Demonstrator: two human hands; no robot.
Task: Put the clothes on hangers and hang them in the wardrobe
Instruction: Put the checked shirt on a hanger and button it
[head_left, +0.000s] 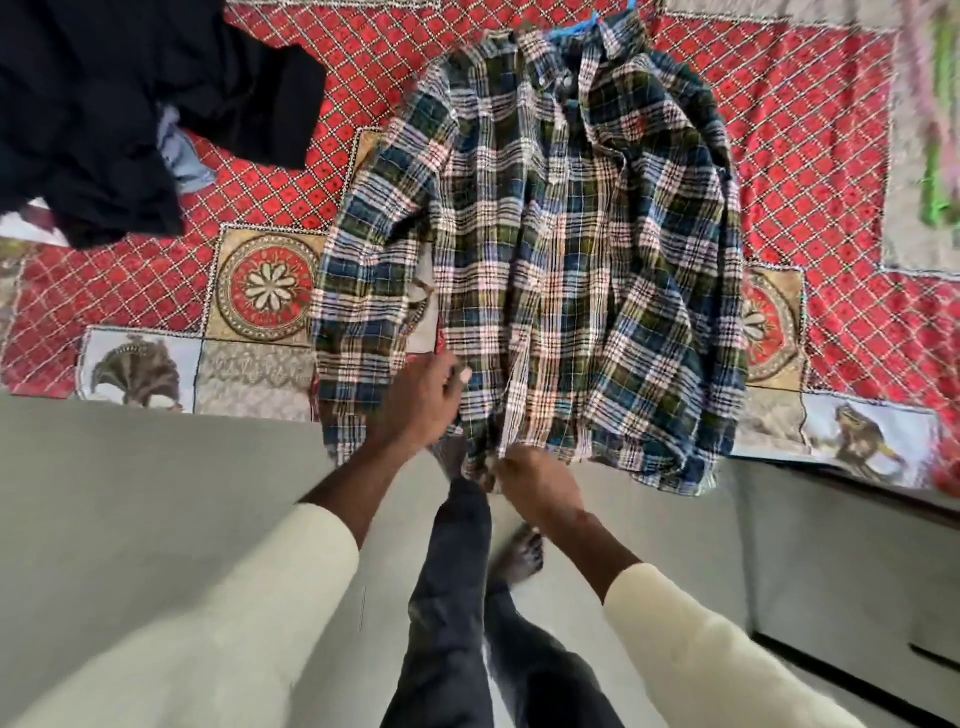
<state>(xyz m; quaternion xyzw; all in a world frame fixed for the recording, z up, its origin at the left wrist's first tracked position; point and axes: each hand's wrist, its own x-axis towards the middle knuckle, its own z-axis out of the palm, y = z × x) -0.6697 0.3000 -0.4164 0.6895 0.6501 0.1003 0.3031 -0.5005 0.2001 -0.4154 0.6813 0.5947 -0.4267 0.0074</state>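
plaid shirt (540, 249) lies lengthwise, collar pointing away, hem nearest.

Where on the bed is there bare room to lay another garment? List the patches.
One patch lies between the dark clothes and the plaid shirt, over the round flower motif. Another is the red cover right of the shirt, up to the pink and green cloth. The middle is crowded: the shirt fills it, with the left hand and right hand at its hem.

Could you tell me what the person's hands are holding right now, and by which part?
Both hands grip the plaid shirt at its bottom hem: the left hand at the left front panel, the right hand near the button placket.
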